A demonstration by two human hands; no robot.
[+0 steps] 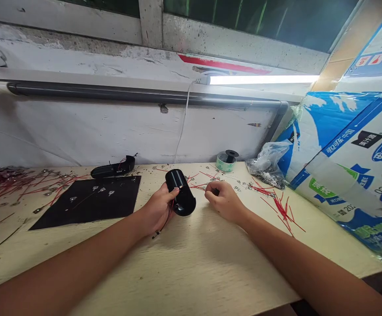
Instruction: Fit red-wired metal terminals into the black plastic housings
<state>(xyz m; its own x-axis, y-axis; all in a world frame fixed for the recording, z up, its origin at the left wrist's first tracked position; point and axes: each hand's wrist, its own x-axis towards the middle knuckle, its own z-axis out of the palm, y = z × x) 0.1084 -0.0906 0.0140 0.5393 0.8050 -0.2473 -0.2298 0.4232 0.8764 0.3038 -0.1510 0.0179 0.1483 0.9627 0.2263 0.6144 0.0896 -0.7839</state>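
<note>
**Item 1, nearest, 12 o'clock:** left hand, clenched around a black cylindrical housing, which was held upright and clear of the pale wood-grain tabletop. A thin red lead hung from the housing past the wrist, ending in a small metal terminal.

**Item 2, just right of it:** right hand, curled, resting near the tabletop, apart from the housing. A small dark object showed at its fingertips; whether it was gripped could not be told.

**Item 3, 1 o'clock:** loose metal terminals and red wires, scattered just beyond the right hand. A red wire bundle lay at 2 o'clock.

**Item 4, 10 o'clock:** black mat bearing a few metal pieces, with more red wires at 9 to 10 o'clock.

**Item 5, farther back:** second black housing at 11 o'clock; tape roll at 12 to 1 o'clock; plastic bag of metal parts and a printed carton at 2 o'clock.

**Condition note:** the thin lead was at risk of tearing loose if tugged or snagged. The rounded housing could roll if released on the tabletop. Loose terminals could be swept aside or mixed up by a careless wrist.
</note>
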